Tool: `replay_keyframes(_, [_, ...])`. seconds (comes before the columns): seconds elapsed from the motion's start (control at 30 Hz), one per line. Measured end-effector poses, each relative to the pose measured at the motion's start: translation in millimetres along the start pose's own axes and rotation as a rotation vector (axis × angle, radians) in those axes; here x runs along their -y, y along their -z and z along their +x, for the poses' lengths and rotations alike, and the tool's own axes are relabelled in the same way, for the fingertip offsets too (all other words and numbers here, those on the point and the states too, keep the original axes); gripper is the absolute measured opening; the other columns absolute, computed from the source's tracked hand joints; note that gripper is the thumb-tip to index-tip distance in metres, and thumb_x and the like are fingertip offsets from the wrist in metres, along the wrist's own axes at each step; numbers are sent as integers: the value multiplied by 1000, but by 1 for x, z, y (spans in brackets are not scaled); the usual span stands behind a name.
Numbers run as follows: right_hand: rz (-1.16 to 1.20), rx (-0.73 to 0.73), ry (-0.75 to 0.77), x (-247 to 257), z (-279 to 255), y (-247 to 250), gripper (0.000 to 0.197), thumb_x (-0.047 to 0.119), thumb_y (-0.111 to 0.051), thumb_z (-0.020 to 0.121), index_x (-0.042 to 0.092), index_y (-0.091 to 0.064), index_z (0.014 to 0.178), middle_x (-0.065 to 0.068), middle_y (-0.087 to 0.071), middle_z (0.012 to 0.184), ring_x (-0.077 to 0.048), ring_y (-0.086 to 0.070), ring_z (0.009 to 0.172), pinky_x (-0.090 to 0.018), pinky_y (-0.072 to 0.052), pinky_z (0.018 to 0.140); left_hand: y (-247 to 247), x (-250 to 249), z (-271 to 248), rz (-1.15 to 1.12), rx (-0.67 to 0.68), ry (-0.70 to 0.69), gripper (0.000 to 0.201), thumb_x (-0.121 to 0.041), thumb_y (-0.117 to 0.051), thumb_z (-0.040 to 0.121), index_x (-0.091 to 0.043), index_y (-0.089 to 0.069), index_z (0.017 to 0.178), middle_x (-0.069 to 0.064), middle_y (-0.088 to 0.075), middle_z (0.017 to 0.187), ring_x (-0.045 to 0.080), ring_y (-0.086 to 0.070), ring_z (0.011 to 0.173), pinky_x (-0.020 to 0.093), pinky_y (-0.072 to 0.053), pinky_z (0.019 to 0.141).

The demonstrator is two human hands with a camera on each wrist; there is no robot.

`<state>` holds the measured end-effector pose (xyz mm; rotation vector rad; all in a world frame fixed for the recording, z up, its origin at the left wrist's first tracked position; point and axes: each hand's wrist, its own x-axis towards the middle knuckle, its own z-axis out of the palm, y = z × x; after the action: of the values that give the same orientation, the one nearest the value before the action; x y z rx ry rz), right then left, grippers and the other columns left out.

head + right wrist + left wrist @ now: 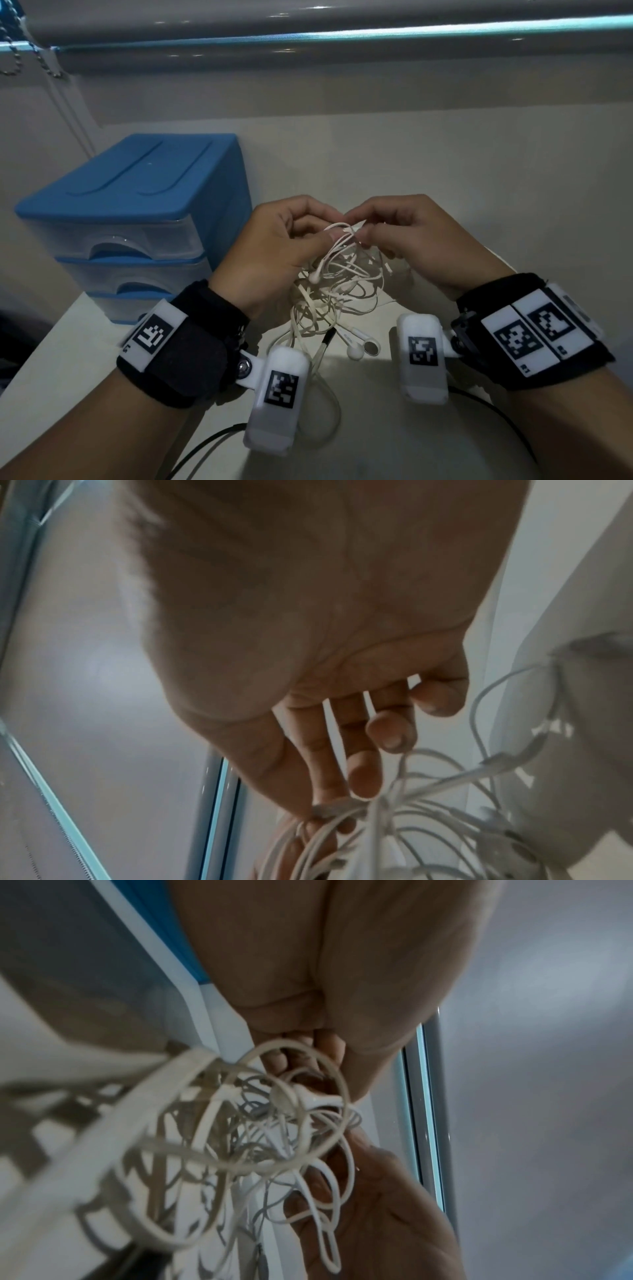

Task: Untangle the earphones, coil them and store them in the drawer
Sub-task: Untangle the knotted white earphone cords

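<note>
Nearest you, at six o'clock, the loose end of the earphones [337,284] lay on the white table [479,192]: two earbuds [359,346] and a dark plug rested on the surface between your wrists, while the rest hung in a dense snarl up to your hands. Your left hand [274,253] had its thumb and curled fingers pinching strands at the top of the tangle, and your right hand [418,240], just beside it at one o'clock, pinched the same cluster with thumb and forefinger, its other fingers loosely bent. My reading is that you were picking at one knot. It would have gone best to hold one hand as anchor, work a single loop wider instead of pulling tight, and feed a free earbud back through. Farther off at ten o'clock stood the blue drawer unit [137,192], all its drawers closed, well apart from the cable.
</note>
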<state>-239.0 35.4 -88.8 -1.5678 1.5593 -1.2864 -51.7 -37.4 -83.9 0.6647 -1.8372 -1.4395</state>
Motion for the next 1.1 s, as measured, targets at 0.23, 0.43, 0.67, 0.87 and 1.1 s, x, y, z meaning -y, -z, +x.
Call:
replay_keyframes(0.23, [46, -100, 104, -1, 2, -4, 6, 12, -77, 87, 8, -77, 84, -20, -73, 83, -48, -62, 74, -49, -53, 71, -1, 1, 1, 4, -28, 20, 7, -4, -69, 91, -1, -71, 97, 16, -73, 82, 17, -68, 70, 21, -56, 65])
replay_keyframes(0.43, [80, -65, 44, -1, 2, -5, 15, 16, -72, 91, 6, -76, 80, -11, -61, 69, -18, -46, 62, -25, -38, 58, 0, 3, 3, 52, -25, 12, 3, -8, -70, 91, -7, -73, 93, 19, -73, 87, 20, -67, 73, 26, -57, 69])
replay_keyframes(0.67, [93, -34, 103, 1, 1, -8, 3, 9, -75, 88, 8, -77, 87, -15, -72, 81, -24, -56, 70, -34, -45, 69, 0, 4, 4, 8, -30, 47, 7, -12, -67, 95, -12, -72, 89, 11, -71, 80, 22, -66, 72, 38, -54, 73])
replay_keyframes(0.87, [56, -100, 34, 4, 2, -12, 15, 20, -65, 97, 18, -68, 82, 4, -60, 76, -12, -48, 68, -20, -42, 63, 1, 5, 5, 55, -11, 21, 14, -24, -67, 97, -13, -73, 90, 23, -61, 80, 28, -54, 74, 43, -45, 73])
replay_keyframes(1.1, [299, -80, -99, 8, 2, -4, 24, 43, -56, 91, 22, -63, 83, 6, -62, 87, -9, -55, 87, -35, -34, 78, 0, 5, 4, 165, -68, -20, 24, -30, -63, 99, -19, -73, 80, 1, -53, 67, 14, -45, 61, 30, -40, 63])
